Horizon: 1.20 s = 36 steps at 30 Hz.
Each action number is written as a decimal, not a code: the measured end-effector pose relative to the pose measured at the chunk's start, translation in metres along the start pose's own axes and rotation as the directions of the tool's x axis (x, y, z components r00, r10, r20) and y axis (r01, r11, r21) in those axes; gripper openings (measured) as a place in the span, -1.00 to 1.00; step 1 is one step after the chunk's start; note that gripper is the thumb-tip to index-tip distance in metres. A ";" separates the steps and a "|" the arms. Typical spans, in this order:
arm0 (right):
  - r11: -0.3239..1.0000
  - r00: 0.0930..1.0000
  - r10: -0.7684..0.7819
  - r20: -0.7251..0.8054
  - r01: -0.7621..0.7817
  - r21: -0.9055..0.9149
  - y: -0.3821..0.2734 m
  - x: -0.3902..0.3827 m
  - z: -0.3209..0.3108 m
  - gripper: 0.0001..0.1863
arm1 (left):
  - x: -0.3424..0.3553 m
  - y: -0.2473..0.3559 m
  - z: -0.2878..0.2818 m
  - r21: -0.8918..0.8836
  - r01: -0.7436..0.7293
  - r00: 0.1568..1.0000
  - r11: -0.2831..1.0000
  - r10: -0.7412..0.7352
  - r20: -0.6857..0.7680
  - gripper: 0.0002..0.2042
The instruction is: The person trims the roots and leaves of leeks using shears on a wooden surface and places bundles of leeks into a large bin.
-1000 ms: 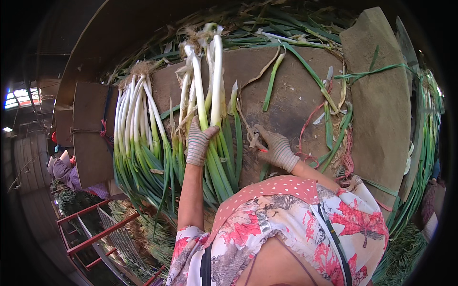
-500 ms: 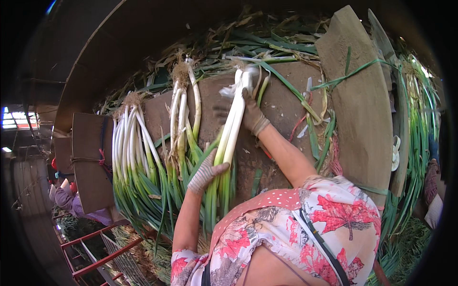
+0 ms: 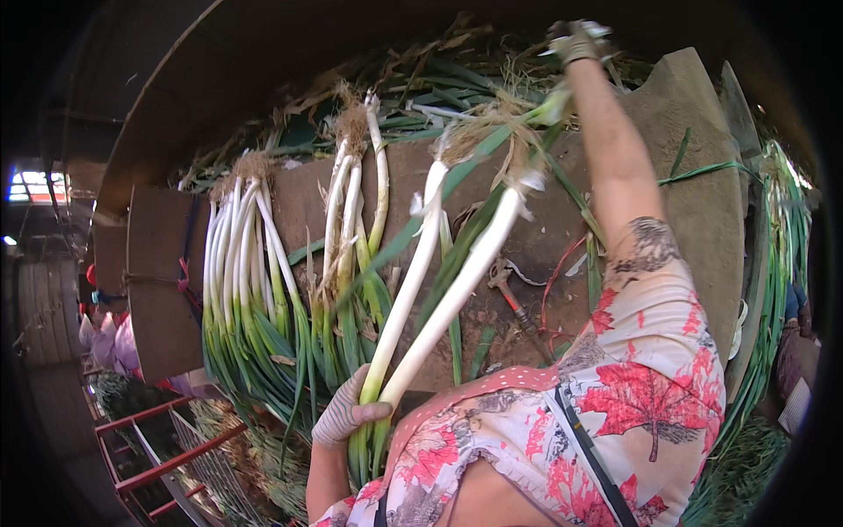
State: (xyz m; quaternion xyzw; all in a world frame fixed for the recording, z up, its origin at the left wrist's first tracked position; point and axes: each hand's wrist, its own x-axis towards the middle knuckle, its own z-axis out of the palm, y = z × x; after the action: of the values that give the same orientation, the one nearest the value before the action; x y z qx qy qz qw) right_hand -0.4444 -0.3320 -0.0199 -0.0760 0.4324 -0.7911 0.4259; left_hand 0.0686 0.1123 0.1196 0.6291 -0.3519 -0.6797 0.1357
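Two long green onions (image 3: pixel 410 272) with thick white shafts and fringed roots slant upward from my left hand (image 3: pixel 349 413). That striped-gloved hand is closed around their green lower part, close to my body. My right arm stretches to the far right, where my gloved right hand (image 3: pixel 575 44) is smeared by motion. White scraps (image 3: pixel 597 29) show at its fingers; whether it grips or lets go of them I cannot make out. A green onion leaf with a pale base (image 3: pixel 551 107) hangs blurred below that hand. Loose strips of skin cling to the held shafts.
A bundle of green onions (image 3: pixel 235 255) lies left on the brown work surface (image 3: pixel 549 228), with several rougher ones (image 3: pixel 342 220) beside it. Leaf waste (image 3: pixel 421 88) piles along the far edge. A red-handled tool (image 3: pixel 509 290) lies right of the held onions. An upright board (image 3: pixel 689 220) stands right.
My right hand has left the white shafts and swung far and right, with scraps about it. My left hand has drawn closer to me, and the held onions have spread apart.
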 end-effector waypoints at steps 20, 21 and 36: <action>-0.260 0.756 0.392 0.525 0.638 -0.725 0.083 -0.419 -0.209 -0.11 | 0.174 -0.074 0.047 0.790 -0.134 0.912 0.598 0.386 -0.137 -0.41; -0.194 0.713 0.374 0.593 0.685 -0.702 0.084 -0.424 -0.208 -0.08 | 0.176 -0.074 0.048 0.801 -0.152 0.912 0.579 0.394 -0.111 -0.46; -0.163 0.626 0.511 0.589 0.743 -0.649 0.074 -0.446 -0.182 -0.32 | 0.185 -0.077 0.047 0.769 -0.135 0.929 0.625 0.350 -0.122 -0.38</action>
State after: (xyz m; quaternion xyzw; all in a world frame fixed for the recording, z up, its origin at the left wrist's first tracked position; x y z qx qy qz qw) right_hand -0.2087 0.0909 -0.0767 -0.7384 0.6241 -0.0845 0.2409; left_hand 0.0124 0.0653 -0.0726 0.6580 -0.6611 -0.3605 0.0007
